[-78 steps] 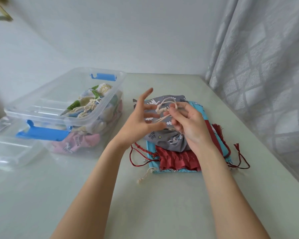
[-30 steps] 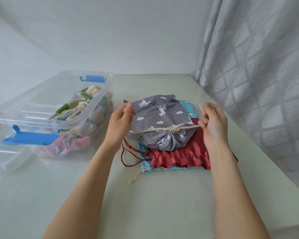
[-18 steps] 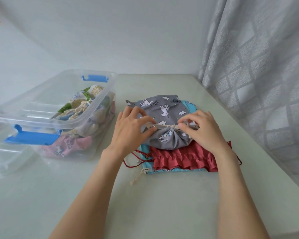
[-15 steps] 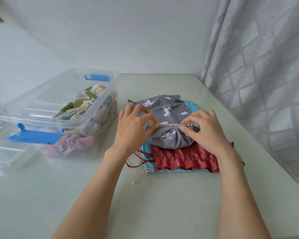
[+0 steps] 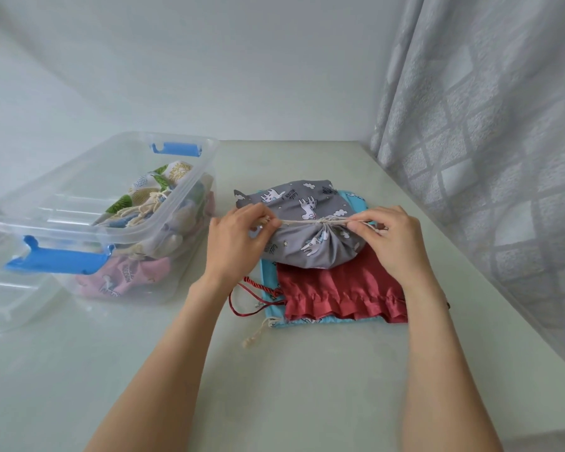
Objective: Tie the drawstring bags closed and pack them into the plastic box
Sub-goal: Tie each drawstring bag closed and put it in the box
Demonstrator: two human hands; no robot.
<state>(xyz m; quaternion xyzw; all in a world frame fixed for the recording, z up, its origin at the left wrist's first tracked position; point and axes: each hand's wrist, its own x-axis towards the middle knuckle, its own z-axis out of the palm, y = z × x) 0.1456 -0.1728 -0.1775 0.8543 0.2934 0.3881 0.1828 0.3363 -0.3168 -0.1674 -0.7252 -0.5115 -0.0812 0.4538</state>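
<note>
Both hands are pinching the cream cord: left hand (image 5: 238, 236) and right hand (image 5: 392, 239) each grip an end of the drawstring (image 5: 302, 221), taut across the grey unicorn bag (image 5: 307, 236) on the table (image 5: 307, 370). I'd worry uneven pulling slips the knot loose, so it reopens in the plastic box (image 5: 88, 203) sitting nearby.

Between the hands, matt printed grey cloth bag (image 5: 307, 236); left of them, glossy clear plastic box (image 5: 79, 220); smooth, faintly shiny table (image 5: 307, 370).
</note>
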